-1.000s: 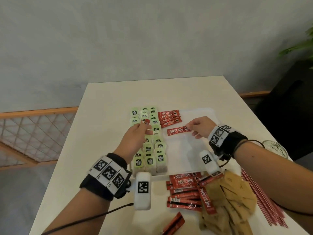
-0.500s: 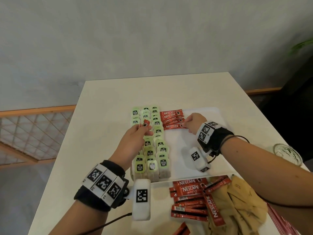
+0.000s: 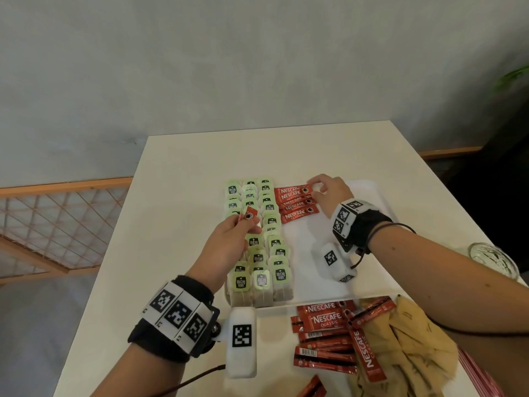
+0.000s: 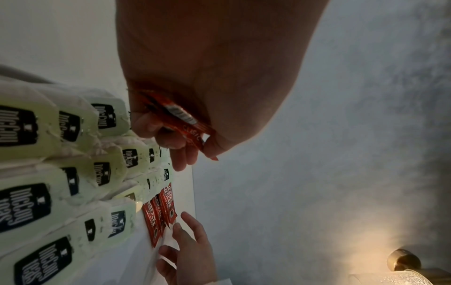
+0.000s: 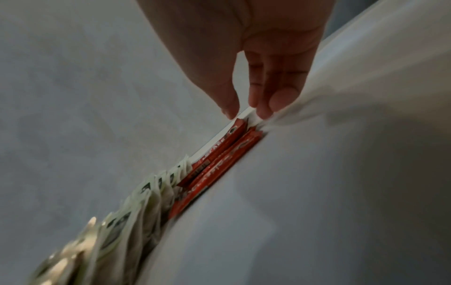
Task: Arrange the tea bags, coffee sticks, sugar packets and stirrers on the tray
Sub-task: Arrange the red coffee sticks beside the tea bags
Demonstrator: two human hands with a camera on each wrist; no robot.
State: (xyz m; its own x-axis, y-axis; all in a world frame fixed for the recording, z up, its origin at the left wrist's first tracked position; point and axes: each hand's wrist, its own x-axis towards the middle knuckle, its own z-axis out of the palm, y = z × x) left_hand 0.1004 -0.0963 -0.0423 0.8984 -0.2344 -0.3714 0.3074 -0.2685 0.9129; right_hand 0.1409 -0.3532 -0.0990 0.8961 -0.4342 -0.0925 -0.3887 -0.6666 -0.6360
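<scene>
Tray (image 3: 369, 282): bare right half; tea bags (image 3: 259, 239) along left edge.
Left hand (image 3: 229, 242): we pinch spare coffee sticks (image 3: 251, 214) above them.
Right hand (image 3: 329, 190): our relaxed fingertips touch laid coffee sticks (image 3: 296, 203) near far edge.

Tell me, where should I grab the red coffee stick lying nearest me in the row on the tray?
Probably pinch the nearest coffee stick by its free right end, coming from the right. Its left end lies close beside the tea bags, and another stick lies along its far side, while bare tray lies open on that side.
</scene>
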